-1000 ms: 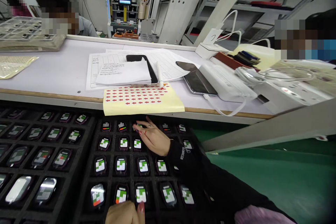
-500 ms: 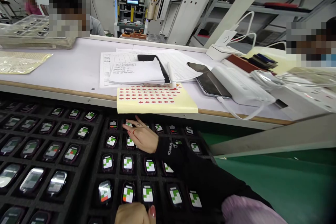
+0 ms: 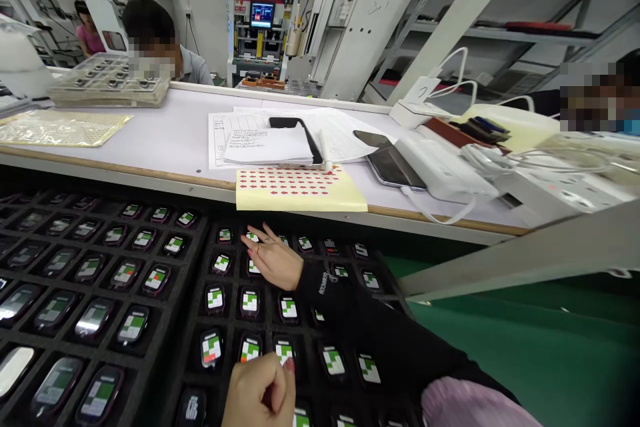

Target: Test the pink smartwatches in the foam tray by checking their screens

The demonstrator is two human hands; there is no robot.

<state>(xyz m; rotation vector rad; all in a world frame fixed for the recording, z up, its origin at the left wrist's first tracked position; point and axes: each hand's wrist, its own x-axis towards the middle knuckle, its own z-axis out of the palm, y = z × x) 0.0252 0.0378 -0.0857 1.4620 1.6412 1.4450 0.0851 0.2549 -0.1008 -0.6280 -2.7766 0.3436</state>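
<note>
Black foam trays hold rows of watch-like devices with lit screens, most showing green and white blocks. My right hand (image 3: pixel 275 260), in a black sleeve, reaches over the right tray (image 3: pixel 233 313) with its fingers spread, touching or just above a device (image 3: pixel 253 237) in the back row. Nearer to me, my left hand (image 3: pixel 260 390) is curled over the front of the same tray, beside a device with an orange and green screen (image 3: pixel 249 349). Whether anything is inside its curled fingers cannot be made out. The left tray (image 3: pixel 173 293) stands alongside, full of similar devices.
Beyond the trays, a white shelf (image 3: pixel 165 140) bears papers (image 3: pixel 270 145), a yellow sheet of red arrow stickers (image 3: pixel 300 199), a phone (image 3: pixel 396 165) and a power strip (image 3: pixel 565 193). A person (image 3: pixel 195 67) sits behind it. A slanted beam (image 3: pixel 525 257) stands right.
The view has shifted, showing more of the left tray. My left hand has come further into view, curled. My right hand stays spread at the back row.
</note>
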